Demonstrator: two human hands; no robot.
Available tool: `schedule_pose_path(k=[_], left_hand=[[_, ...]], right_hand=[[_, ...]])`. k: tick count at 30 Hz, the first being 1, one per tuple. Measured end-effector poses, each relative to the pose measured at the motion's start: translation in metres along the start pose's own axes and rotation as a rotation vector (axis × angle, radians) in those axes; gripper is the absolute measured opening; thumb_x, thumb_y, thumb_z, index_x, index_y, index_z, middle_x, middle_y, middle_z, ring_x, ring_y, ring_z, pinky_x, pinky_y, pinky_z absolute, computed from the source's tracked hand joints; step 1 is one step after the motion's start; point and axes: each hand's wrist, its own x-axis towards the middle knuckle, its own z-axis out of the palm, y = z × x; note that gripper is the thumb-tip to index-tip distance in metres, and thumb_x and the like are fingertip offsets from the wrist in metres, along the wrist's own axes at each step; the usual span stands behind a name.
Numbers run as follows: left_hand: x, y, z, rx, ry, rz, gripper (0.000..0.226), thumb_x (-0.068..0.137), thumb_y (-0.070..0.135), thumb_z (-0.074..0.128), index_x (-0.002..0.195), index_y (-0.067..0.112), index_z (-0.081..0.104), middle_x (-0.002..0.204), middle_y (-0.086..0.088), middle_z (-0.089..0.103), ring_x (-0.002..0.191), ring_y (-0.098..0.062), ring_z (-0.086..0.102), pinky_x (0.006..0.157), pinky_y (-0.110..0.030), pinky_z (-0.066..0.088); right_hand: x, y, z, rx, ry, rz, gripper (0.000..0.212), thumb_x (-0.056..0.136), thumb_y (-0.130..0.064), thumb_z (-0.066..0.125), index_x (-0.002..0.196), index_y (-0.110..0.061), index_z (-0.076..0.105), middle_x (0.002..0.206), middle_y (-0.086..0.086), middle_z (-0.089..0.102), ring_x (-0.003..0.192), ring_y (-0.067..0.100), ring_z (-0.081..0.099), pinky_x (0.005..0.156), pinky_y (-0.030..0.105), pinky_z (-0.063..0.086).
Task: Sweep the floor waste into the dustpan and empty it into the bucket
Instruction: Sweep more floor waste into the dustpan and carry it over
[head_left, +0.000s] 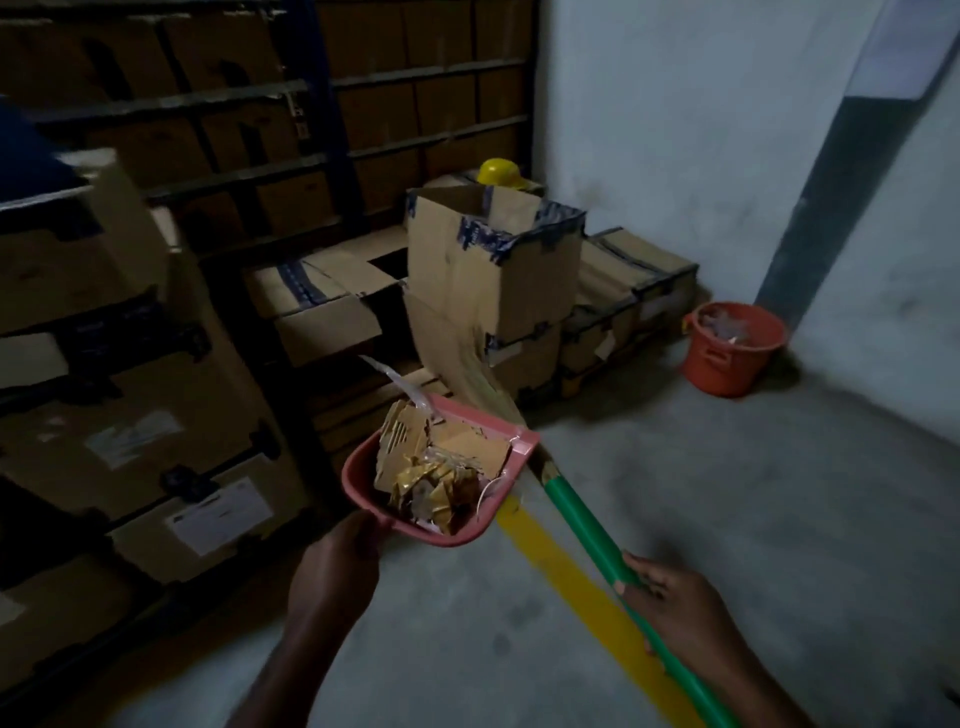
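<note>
**Loaded dustpan held level, bucket waiting across the floor**

You hold the pink dustpan (358, 470) in mid-air at the centre of the frame. Your left hand (337, 564) is curled round its near end, and the handle itself is hidden under your fingers. The pan sits roughly level, probably so the heap of waste (441, 467), torn cardboard and gold wrappers, stays inside during the carry. Your right hand (670, 608), at lower right, is wrapped round the green broom handle (579, 527). The broom slants up behind the pan, its bristles (465, 358) raised off the concrete, which suggests the sweeping here is done. The orange bucket (724, 364) stands at the right of the frame, against the pale wall and well apart from the pan, with some rubbish already in it. Taped cardboard boxes (493, 270) fill the middle of the frame between the two. The step in hand appears to be carrying the pan across to tip it.
</note>
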Motion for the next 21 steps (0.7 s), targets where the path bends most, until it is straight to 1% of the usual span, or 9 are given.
schedule_pose_path(k=[3, 6, 9, 11, 14, 16, 18, 19, 21], left_hand=[[0.041, 0.024, 0.026, 0.007, -0.059, 0.056, 0.031, 0.096, 0.022, 0.059, 0.125, 0.033, 0.061, 0.094, 0.012, 0.064, 0.07, -0.003, 0.062, 0.055, -0.026, 0.054], [0.087, 0.052, 0.054, -0.002, -0.136, 0.116, 0.034, 0.098, 0.02, 0.055, 0.128, 0.034, 0.058, 0.102, 0.006, 0.067, 0.074, -0.006, 0.063, 0.056, -0.026, 0.053], [0.141, 0.084, 0.082, -0.042, -0.187, 0.203, 0.03, 0.098, 0.02, 0.055, 0.125, 0.033, 0.06, 0.106, 0.004, 0.068, 0.082, -0.011, 0.065, 0.065, -0.036, 0.058], [0.177, 0.107, 0.099, -0.046, -0.237, 0.268, 0.028, 0.098, 0.022, 0.056, 0.124, 0.031, 0.061, 0.109, 0.0, 0.069, 0.088, -0.017, 0.065, 0.07, -0.037, 0.058], [0.228, 0.139, 0.121, -0.067, -0.324, 0.35, 0.025, 0.098, 0.024, 0.055, 0.121, 0.03, 0.062, 0.114, -0.001, 0.068, 0.095, -0.021, 0.066, 0.077, -0.039, 0.057], [0.262, 0.161, 0.137, -0.088, -0.378, 0.431, 0.025, 0.098, 0.022, 0.057, 0.121, 0.029, 0.064, 0.116, 0.001, 0.068, 0.099, -0.02, 0.066, 0.078, -0.035, 0.055], [0.294, 0.182, 0.156, -0.068, -0.401, 0.516, 0.027, 0.096, 0.021, 0.06, 0.122, 0.028, 0.065, 0.116, 0.003, 0.069, 0.097, -0.016, 0.066, 0.077, -0.033, 0.054], [0.306, 0.193, 0.166, -0.05, -0.424, 0.539, 0.028, 0.096, 0.021, 0.061, 0.122, 0.029, 0.065, 0.113, 0.004, 0.07, 0.093, -0.015, 0.067, 0.076, -0.033, 0.055], [0.328, 0.214, 0.188, -0.027, -0.465, 0.578, 0.028, 0.095, 0.021, 0.062, 0.121, 0.031, 0.065, 0.107, 0.006, 0.071, 0.085, -0.011, 0.066, 0.071, -0.031, 0.055]], right_hand=[[0.026, 0.008, -0.013, 0.02, 0.052, 0.061, 0.042, 0.087, -0.018, 0.074, 0.126, -0.03, 0.065, 0.085, 0.011, 0.073, 0.042, 0.026, 0.062, 0.038, 0.031, 0.047], [0.054, 0.011, -0.026, 0.038, 0.112, 0.113, 0.044, 0.086, -0.017, 0.074, 0.128, -0.024, 0.065, 0.087, 0.013, 0.073, 0.044, 0.025, 0.063, 0.038, 0.029, 0.047], [0.09, 0.01, -0.039, 0.028, 0.212, 0.142, 0.043, 0.085, -0.018, 0.076, 0.127, -0.022, 0.066, 0.089, 0.005, 0.074, 0.053, 0.024, 0.069, 0.044, 0.031, 0.053], [0.112, 0.004, -0.047, 0.036, 0.273, 0.158, 0.043, 0.086, -0.018, 0.075, 0.127, -0.019, 0.065, 0.089, 0.0, 0.074, 0.056, 0.023, 0.07, 0.047, 0.027, 0.054], [0.144, -0.011, -0.057, 0.086, 0.347, 0.194, 0.041, 0.088, -0.019, 0.072, 0.128, -0.023, 0.065, 0.09, 0.002, 0.074, 0.052, 0.029, 0.069, 0.042, 0.027, 0.05], [0.165, -0.016, -0.063, 0.13, 0.402, 0.192, 0.04, 0.088, -0.02, 0.072, 0.127, -0.026, 0.065, 0.086, 0.001, 0.074, 0.049, 0.026, 0.067, 0.041, 0.026, 0.047], [0.188, -0.012, -0.071, 0.153, 0.462, 0.207, 0.041, 0.087, -0.021, 0.074, 0.126, -0.025, 0.066, 0.078, 0.0, 0.073, 0.048, 0.019, 0.064, 0.044, 0.028, 0.049], [0.197, -0.008, -0.076, 0.167, 0.489, 0.219, 0.041, 0.085, -0.022, 0.075, 0.125, -0.025, 0.067, 0.076, -0.003, 0.072, 0.051, 0.014, 0.063, 0.047, 0.031, 0.052], [0.213, -0.001, -0.088, 0.192, 0.566, 0.231, 0.046, 0.08, -0.032, 0.078, 0.124, -0.024, 0.068, 0.079, -0.012, 0.073, 0.066, 0.007, 0.068, 0.062, 0.037, 0.059]])
